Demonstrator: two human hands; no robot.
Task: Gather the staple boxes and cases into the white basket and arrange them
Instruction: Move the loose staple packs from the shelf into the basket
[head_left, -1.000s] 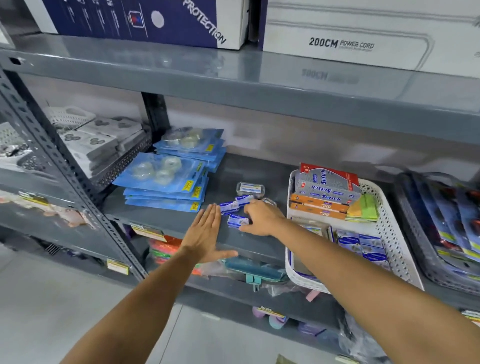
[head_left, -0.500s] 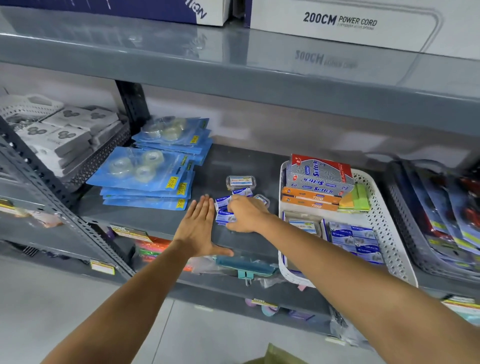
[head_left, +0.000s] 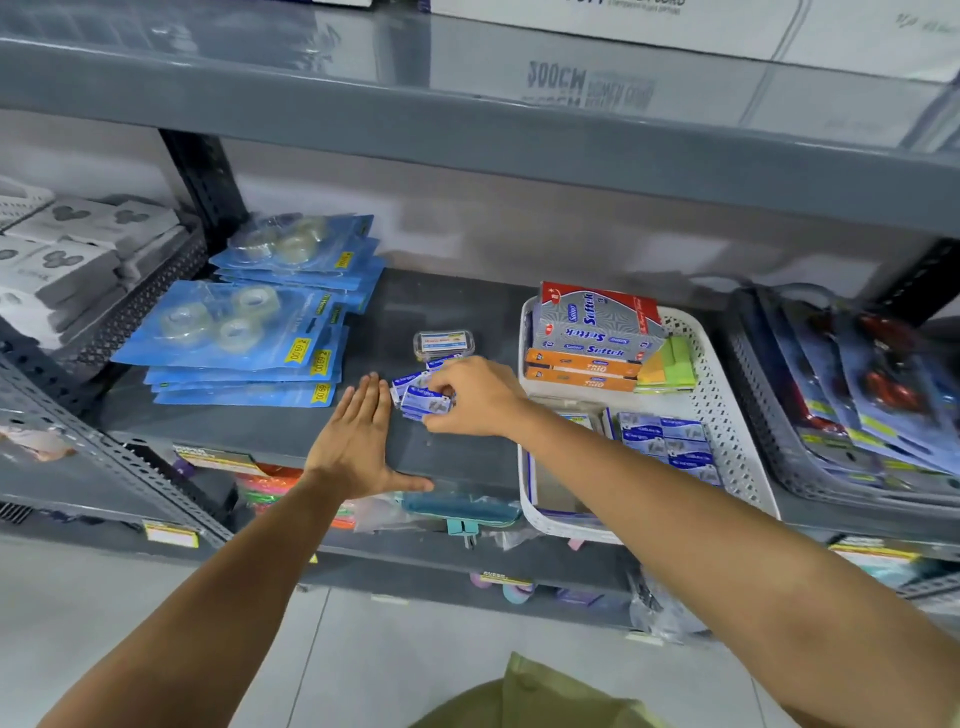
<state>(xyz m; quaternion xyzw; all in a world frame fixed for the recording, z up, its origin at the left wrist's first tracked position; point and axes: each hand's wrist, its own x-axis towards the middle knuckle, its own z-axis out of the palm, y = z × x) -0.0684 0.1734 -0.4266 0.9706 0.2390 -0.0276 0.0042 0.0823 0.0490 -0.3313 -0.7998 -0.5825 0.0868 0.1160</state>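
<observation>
Staple boxes (head_left: 422, 399) sit gripped under right hand (head_left: 472, 397), fingertips of flat, open left hand (head_left: 358, 441) just beside.

A single head-worn, wide-angle view is supplied; no second view shares its field. It looks forward and down onto the middle grey shelf (head_left: 322, 431) from close in front and slightly above. Both forearms enter from the bottom edge toward that shelf. The upper shelf's underside and top cross the frame above it; floor and lower shelves show beneath. Edges bow from lens distortion.
</observation>
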